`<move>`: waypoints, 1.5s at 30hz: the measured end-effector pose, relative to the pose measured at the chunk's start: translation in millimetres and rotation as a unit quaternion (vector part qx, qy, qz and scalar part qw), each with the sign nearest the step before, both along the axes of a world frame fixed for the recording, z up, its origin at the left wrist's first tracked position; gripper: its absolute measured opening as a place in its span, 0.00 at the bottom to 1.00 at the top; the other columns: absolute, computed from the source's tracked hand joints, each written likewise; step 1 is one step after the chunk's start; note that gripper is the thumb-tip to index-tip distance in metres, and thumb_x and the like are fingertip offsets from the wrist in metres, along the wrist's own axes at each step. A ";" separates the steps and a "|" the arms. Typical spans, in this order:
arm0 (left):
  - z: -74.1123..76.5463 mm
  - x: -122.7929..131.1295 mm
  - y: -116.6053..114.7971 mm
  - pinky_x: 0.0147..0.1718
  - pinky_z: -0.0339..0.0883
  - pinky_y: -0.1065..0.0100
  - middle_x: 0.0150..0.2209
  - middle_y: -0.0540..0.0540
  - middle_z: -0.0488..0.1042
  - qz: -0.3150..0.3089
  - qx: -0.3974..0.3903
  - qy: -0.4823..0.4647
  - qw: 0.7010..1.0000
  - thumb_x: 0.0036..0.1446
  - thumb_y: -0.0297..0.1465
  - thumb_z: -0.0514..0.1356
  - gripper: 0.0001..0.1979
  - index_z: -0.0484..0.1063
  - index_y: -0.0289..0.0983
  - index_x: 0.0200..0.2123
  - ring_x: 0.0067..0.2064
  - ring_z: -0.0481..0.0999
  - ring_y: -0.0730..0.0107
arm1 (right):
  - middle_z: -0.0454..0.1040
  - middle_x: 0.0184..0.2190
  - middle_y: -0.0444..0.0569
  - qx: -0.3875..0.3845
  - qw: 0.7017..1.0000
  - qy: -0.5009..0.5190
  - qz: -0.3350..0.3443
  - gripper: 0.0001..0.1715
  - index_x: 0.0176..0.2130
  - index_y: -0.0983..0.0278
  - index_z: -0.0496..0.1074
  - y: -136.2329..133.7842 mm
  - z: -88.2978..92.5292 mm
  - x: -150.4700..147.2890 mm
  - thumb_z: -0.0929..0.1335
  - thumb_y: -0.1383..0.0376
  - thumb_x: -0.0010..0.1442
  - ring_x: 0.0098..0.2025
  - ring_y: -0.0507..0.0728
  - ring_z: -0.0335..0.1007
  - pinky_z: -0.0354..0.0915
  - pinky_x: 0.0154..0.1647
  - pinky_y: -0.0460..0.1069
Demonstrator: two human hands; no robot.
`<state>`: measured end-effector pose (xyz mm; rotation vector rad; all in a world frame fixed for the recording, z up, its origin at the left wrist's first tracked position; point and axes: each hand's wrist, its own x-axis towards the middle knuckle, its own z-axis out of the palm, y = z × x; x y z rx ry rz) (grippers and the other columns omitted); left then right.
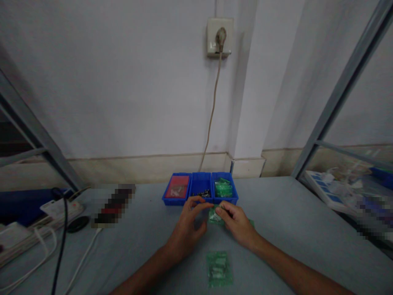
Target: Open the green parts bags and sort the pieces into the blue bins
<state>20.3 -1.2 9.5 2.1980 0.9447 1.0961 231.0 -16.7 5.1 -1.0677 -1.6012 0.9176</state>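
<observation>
My right hand pinches a small green plastic packet between thumb and fingers, just in front of the blue bins. My left hand is at the packet's left, thumb and fingers apart. Its index fingertip reaches the packet's top edge; whether it touches cannot be made out. Nearer to me, another green packet with pale pieces inside lies flat on the table. A bit of green plastic shows behind my right hand, mostly hidden.
Three joined blue bins stand by the wall: the left bin holds a pink sheet and clear bag, the middle bin small dark metal parts, the right bin green packets. Cables, a black disc and a power strip lie around.
</observation>
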 end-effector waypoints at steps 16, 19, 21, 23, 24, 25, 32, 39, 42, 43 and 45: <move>8.8 2.7 -5.5 0.50 0.66 0.59 0.37 0.46 0.72 0.002 -0.078 -0.037 0.996 0.78 0.41 0.44 0.23 0.71 0.39 0.35 0.43 0.72 0.61 | 0.69 0.34 0.46 0.123 0.987 -0.103 -0.020 0.14 0.39 0.61 0.76 -10.1 10.0 0.7 0.68 0.54 0.72 0.37 0.57 0.66 0.63 0.40 0.50; 4.9 1.1 -4.1 0.53 0.67 0.57 0.44 0.44 0.75 0.032 -0.065 -0.046 0.996 0.77 0.38 0.47 0.16 0.73 0.40 0.47 0.47 0.74 0.60 | 0.57 0.24 0.40 0.040 0.997 -0.039 -0.046 0.30 0.26 0.61 0.63 -3.6 6.9 0.7 0.66 0.45 0.71 0.28 0.53 0.56 0.55 0.30 0.48; 2.0 0.0 -2.1 0.53 0.69 0.56 0.53 0.41 0.73 0.037 -0.037 -0.041 0.998 0.73 0.36 0.56 0.17 0.67 0.43 0.62 0.50 0.74 0.59 | 0.55 0.23 0.39 -0.002 0.999 0.005 -0.039 0.33 0.25 0.60 0.60 -0.1 3.9 0.2 0.66 0.39 0.68 0.27 0.52 0.54 0.53 0.28 0.47; 0.7 -0.1 -1.1 0.54 0.70 0.55 0.59 0.40 0.70 0.013 -0.010 -0.025 1.000 0.68 0.33 0.62 0.25 0.64 0.47 0.66 0.52 0.74 0.58 | 0.55 0.22 0.38 -0.031 0.999 0.031 -0.020 0.33 0.26 0.60 0.62 1.3 1.1 -0.6 0.67 0.37 0.66 0.25 0.52 0.52 0.52 0.26 0.47; 0.8 0.2 -1.2 0.54 0.70 0.55 0.59 0.40 0.69 0.001 0.000 -0.018 1.000 0.68 0.33 0.63 0.23 0.67 0.47 0.64 0.53 0.73 0.57 | 0.55 0.21 0.38 -0.046 0.998 0.036 -0.009 0.33 0.27 0.60 0.63 1.2 0.0 -1.2 0.67 0.37 0.66 0.24 0.51 0.52 0.51 0.25 0.47; 1.6 0.5 -1.4 0.55 0.70 0.55 0.58 0.40 0.70 -0.007 0.004 -0.013 1.000 0.68 0.33 0.63 0.18 0.71 0.47 0.60 0.54 0.73 0.57 | 0.55 0.21 0.38 -0.058 0.998 0.037 0.001 0.33 0.28 0.61 0.65 0.6 -1.0 -1.7 0.66 0.38 0.68 0.23 0.51 0.52 0.50 0.24 0.47; 9.4 -0.1 0.9 0.51 0.68 0.59 0.43 0.43 0.74 0.026 -0.043 -0.049 0.998 0.76 0.41 0.50 0.17 0.73 0.39 0.42 0.47 0.73 0.60 | 0.67 0.37 0.44 0.042 0.997 -0.041 -0.043 0.19 0.58 0.59 0.69 -8.4 1.2 -1.8 0.66 0.53 0.73 0.33 0.54 0.64 0.61 0.34 0.48; 0.3 3.1 -0.1 0.52 0.67 0.59 0.41 0.45 0.75 0.007 -0.089 -0.041 0.995 0.77 0.39 0.47 0.18 0.74 0.39 0.44 0.46 0.74 0.60 | 0.68 0.33 0.45 0.123 0.986 -0.114 -0.010 0.16 0.37 0.61 0.74 -11.9 8.7 0.0 0.67 0.55 0.74 0.37 0.56 0.65 0.60 0.39 0.50; -3.5 2.7 0.3 0.50 0.69 0.59 0.53 0.42 0.73 0.028 -0.070 -0.062 0.995 0.75 0.34 0.52 0.15 0.69 0.43 0.60 0.51 0.73 0.59 | 0.61 0.26 0.41 0.087 0.992 -0.081 -0.047 0.27 0.27 0.61 0.63 -7.0 5.6 -0.5 0.64 0.50 0.75 0.30 0.54 0.60 0.56 0.33 0.48; -3.8 2.3 0.6 0.48 0.70 0.61 0.57 0.41 0.71 0.025 -0.061 -0.058 0.996 0.73 0.33 0.55 0.19 0.66 0.45 0.64 0.51 0.73 0.59 | 0.60 0.26 0.41 0.074 0.994 -0.066 -0.051 0.29 0.27 0.61 0.62 -5.3 4.2 -0.7 0.63 0.48 0.74 0.30 0.53 0.59 0.55 0.32 0.48; -2.8 1.3 0.9 0.45 0.71 0.62 0.60 0.41 0.68 0.006 -0.044 -0.040 0.998 0.69 0.31 0.61 0.25 0.65 0.48 0.66 0.52 0.73 0.59 | 0.60 0.25 0.40 0.051 0.997 -0.042 -0.050 0.31 0.27 0.61 0.62 -3.2 1.6 -1.0 0.64 0.43 0.72 0.29 0.53 0.58 0.55 0.31 0.47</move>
